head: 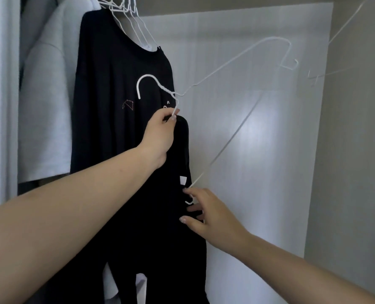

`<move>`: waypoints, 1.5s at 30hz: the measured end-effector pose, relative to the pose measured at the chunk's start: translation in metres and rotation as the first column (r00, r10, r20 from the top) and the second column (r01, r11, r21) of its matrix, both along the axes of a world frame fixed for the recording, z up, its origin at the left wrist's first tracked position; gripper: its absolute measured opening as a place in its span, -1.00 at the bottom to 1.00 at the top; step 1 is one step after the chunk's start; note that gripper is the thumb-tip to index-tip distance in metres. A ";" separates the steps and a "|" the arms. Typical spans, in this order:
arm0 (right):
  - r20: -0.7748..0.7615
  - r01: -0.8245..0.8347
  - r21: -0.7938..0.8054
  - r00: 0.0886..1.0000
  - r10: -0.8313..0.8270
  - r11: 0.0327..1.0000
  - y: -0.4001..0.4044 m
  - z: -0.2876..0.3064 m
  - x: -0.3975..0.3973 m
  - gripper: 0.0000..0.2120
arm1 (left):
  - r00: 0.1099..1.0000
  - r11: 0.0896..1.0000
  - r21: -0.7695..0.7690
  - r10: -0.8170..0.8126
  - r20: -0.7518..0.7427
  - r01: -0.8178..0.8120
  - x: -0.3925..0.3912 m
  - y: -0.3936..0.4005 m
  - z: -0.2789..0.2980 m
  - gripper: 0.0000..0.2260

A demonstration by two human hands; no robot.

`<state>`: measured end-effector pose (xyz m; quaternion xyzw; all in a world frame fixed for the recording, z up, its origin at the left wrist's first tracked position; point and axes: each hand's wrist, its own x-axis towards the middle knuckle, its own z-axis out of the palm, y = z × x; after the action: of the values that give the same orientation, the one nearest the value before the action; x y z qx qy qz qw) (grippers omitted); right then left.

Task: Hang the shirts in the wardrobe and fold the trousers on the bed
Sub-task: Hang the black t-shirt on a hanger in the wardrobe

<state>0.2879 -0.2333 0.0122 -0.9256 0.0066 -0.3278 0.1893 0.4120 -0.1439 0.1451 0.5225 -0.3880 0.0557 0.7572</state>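
Observation:
My left hand (160,132) pinches the neck of a white wire hanger (232,60) just below its hook, together with the top of a black shirt (173,227) that hangs down from it. The hanger is tilted, one arm pointing up to the right, and only its lower end is inside the shirt. My right hand (204,213) is at the shirt's collar, by the white label, fingers curled on the fabric around the hanger's lower end. Behind them a black shirt with small print (116,88) hangs in the wardrobe.
A white shirt (50,102) hangs at the left beside the black one. Several empty white wire hangers (134,16) hang at the top. The wardrobe's pale back wall (259,139) fills the right, with a side panel (353,150) beyond it.

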 end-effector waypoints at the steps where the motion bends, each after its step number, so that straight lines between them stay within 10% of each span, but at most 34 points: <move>1: 0.027 -0.009 0.075 1.000 0.007 0.997 0.002 -0.004 0.003 -0.48 | 0.999 1.000 -0.019 0.007 -0.038 -0.008 0.002 0.001 -0.002 -0.81; 13: 0.191 -0.014 0.636 0.972 -0.140 0.771 0.001 -0.029 0.023 -0.68 | 0.952 0.980 -0.160 0.066 -0.298 -0.118 0.015 -0.003 -0.025 -0.83; 26: 0.349 0.014 0.243 0.932 -0.101 0.970 -0.006 -0.017 -0.003 -0.76 | 0.916 0.963 -0.172 0.129 -0.379 -0.206 0.025 0.006 -0.026 -0.82; 30: 0.048 -0.124 0.231 0.992 0.116 0.965 -0.011 -0.011 -0.009 -0.82 | 0.944 0.978 -0.122 0.128 -0.304 -0.172 0.021 0.006 -0.033 -0.82; 35: -0.419 -0.091 0.423 0.862 0.284 0.902 -0.009 -0.014 -0.007 -0.74 | 0.971 0.990 -0.110 0.058 -0.231 -0.086 0.014 -0.001 -0.040 -0.81; 45: -0.455 0.077 -0.020 0.887 -0.077 0.997 -0.062 0.006 -0.017 -0.74 | 0.981 0.988 -0.003 0.157 0.117 -0.157 0.027 0.012 -0.050 -0.83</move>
<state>0.2714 -0.2955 0.0179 -0.9757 0.0874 -0.1091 0.1688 0.4386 -0.1318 0.0947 0.5496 -0.3894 0.1446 0.7249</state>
